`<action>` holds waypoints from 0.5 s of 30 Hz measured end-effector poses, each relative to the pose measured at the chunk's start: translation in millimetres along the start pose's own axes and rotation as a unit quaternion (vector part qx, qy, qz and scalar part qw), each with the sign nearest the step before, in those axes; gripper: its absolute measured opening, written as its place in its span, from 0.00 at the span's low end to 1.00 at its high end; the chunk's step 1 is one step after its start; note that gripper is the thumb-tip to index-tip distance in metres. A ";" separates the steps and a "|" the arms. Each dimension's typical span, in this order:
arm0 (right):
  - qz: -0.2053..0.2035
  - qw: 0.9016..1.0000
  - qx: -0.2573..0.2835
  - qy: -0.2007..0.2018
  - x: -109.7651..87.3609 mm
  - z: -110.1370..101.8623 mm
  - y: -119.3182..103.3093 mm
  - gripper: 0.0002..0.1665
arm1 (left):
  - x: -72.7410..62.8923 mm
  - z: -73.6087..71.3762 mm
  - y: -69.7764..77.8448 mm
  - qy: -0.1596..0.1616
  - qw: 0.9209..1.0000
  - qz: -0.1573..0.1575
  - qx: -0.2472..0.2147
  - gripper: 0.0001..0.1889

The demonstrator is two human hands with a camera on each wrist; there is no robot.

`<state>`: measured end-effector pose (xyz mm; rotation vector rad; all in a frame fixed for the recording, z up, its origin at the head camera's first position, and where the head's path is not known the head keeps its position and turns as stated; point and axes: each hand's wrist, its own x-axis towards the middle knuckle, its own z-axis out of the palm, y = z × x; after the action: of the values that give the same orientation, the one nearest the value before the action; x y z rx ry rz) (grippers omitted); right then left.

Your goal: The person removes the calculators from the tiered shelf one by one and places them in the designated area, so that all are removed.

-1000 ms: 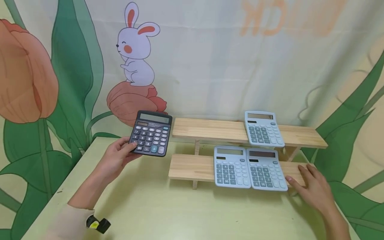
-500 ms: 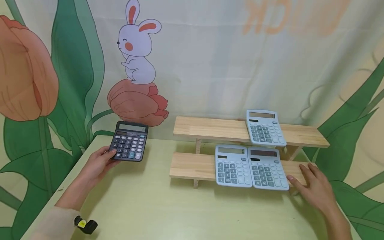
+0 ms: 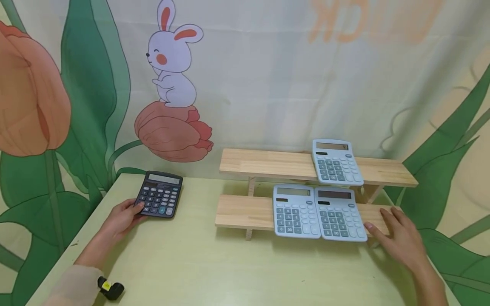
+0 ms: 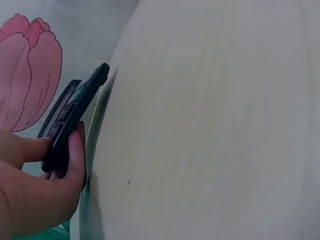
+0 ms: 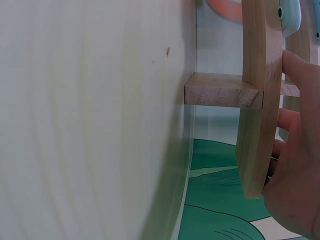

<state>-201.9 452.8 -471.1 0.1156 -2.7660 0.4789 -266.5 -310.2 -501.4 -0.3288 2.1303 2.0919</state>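
My left hand (image 3: 120, 222) pinches a black calculator (image 3: 160, 194) by its lower left corner, thumb on the keys and fingers beneath. In the left wrist view the calculator (image 4: 75, 120) is seen edge-on, tilted, close over the table. My right hand (image 3: 403, 239) rests on the right end of the lower board of a two-tier wooden shelf (image 3: 244, 211), its thumb right by a light blue calculator (image 3: 340, 216). A second light blue calculator (image 3: 296, 210) stands beside that one on the same board. On the upper board sits a third light blue calculator (image 3: 337, 162).
The pale green table (image 3: 214, 267) runs under everything. Behind it hangs a printed cloth (image 3: 264, 85) with a rabbit and tulips. The shelf's upper board (image 3: 264, 162) stands farther back. A black wrist-camera strap (image 3: 110, 289) sits on the left sleeve.
My left hand has carried the black calculator leftward and down, away from the shelf toward the table's left side. The right hand and the three light blue calculators have stayed in place.
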 end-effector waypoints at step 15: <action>0.003 1.000 -0.003 -0.002 -0.1 -0.9 -2.9 0.46 | 1.2 3.4 2.8 0.074 0.979 0.009 0.192 0.30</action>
<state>-201.1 450.4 -469.4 0.1065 -2.7724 0.4715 -268.6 -306.8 -499.1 -0.4267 2.5646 1.6558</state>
